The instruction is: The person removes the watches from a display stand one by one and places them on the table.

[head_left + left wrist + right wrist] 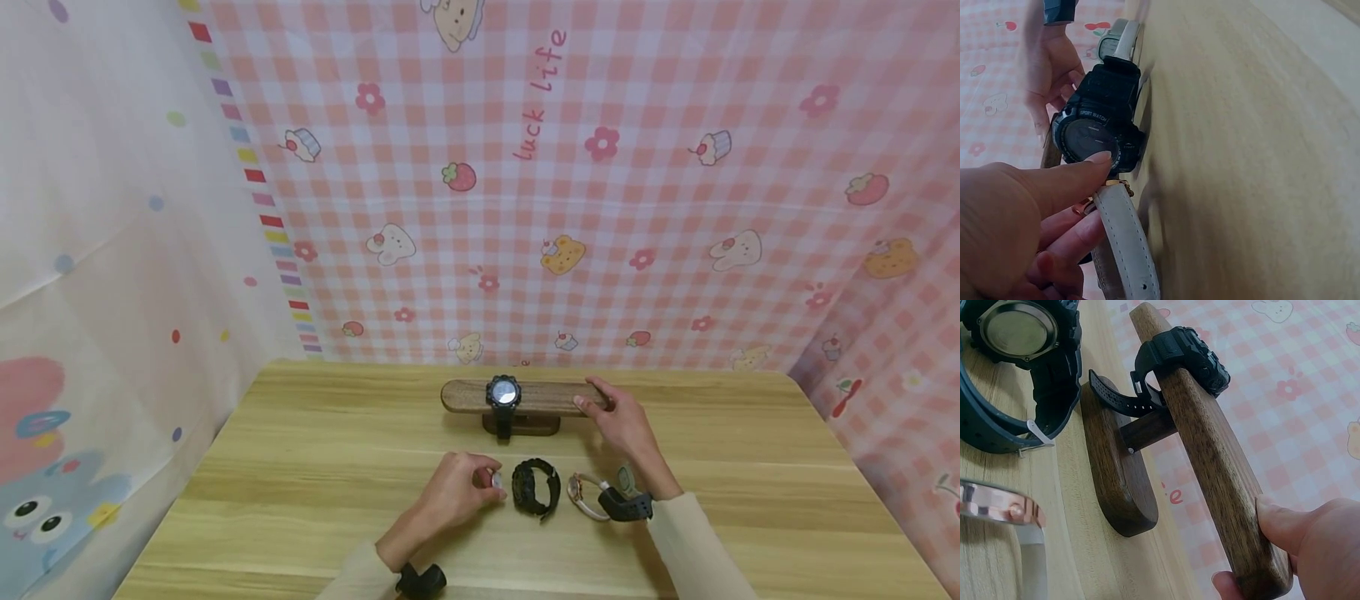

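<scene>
My left hand [456,490] pinches a watch with a white stitched strap [1126,234] and gold-coloured fittings between thumb and fingers, low over the table. My right hand [621,423] grips the right end of a dark wooden watch stand [551,398], thumb on the front of its bar. Around the bar's left part hangs a black watch [503,392], its strap end dangling loose in the right wrist view. Just right of my left hand, another black sport watch [534,487] stands on its side on the table.
A rose-gold watch with a white strap [588,495] stands right of the black one. Beside it, partly behind the right wrist's black camera band [626,504], is a pale green watch [626,480]. A checked pink cloth [525,208] hangs behind the wooden table [300,467].
</scene>
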